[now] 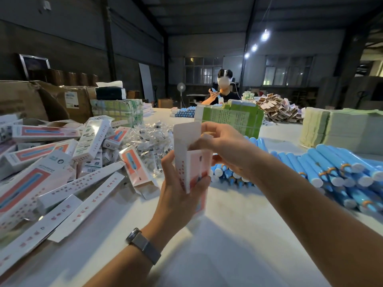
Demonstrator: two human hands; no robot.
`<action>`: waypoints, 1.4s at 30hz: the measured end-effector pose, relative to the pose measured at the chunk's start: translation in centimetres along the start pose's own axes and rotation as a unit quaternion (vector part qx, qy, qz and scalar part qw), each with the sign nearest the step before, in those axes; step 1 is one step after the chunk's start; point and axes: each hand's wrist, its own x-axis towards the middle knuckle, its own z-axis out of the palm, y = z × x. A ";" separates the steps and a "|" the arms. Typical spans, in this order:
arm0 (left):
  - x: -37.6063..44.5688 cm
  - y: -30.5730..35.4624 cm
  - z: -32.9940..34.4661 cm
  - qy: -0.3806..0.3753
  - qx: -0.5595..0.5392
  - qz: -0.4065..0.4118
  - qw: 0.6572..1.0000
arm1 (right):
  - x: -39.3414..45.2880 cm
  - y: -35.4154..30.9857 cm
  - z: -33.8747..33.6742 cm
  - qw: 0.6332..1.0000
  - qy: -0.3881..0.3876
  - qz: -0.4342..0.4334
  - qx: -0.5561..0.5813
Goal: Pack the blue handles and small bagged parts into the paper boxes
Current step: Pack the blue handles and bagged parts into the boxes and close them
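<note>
Bare white worktop (pixel 217 245) lies open in front of the person, between the two forearms and out to the near edge; both sides are crowded. Left: heap of packed boxes (pixel 51 166), white and pink, some showing a blue handle picture; red print on their sides too small to read. Behind it, pile of small clear bagged parts (pixel 149 139). Right: blue handles (pixel 331 168) stacked lying down, white end caps facing the camera.

Paper box (pixel 195 164) held upright above mid-worktop, top flap (pixel 186 135) standing open. Contents not visible from this angle. Left hand (pixel 182 189) grips the box's lower body, fingers curled round it. Right hand (pixel 226 148) is at the open top, fingers curled, apparently pinching a side tab.

Far side: green printed sheets (pixel 230 119) in a block, a cardboard carton (pixel 62 100), a seated person (pixel 222 90) handling a blue item.
</note>
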 end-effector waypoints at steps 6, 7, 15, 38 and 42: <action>0.1 -0.2 -0.1 -0.078 -0.137 -0.068 0.985 | -1.5 2.8 0.1 0.991 0.000 -0.097 0.095; -0.1 -0.2 -0.1 -0.085 -0.128 -0.065 0.986 | -1.9 3.4 -0.1 0.992 -0.005 -0.099 0.083; 0.7 0.6 -0.9 -0.010 -0.037 -0.055 0.998 | -2.9 5.2 -0.7 0.985 0.054 -0.144 0.078; -0.3 1.5 -0.5 -0.087 -0.078 0.010 0.993 | -3.9 2.7 -2.7 0.969 0.048 -0.243 0.009; -0.3 1.4 -0.4 -0.066 -0.092 0.007 0.994 | -3.9 2.6 -3.0 0.971 0.029 -0.238 -0.006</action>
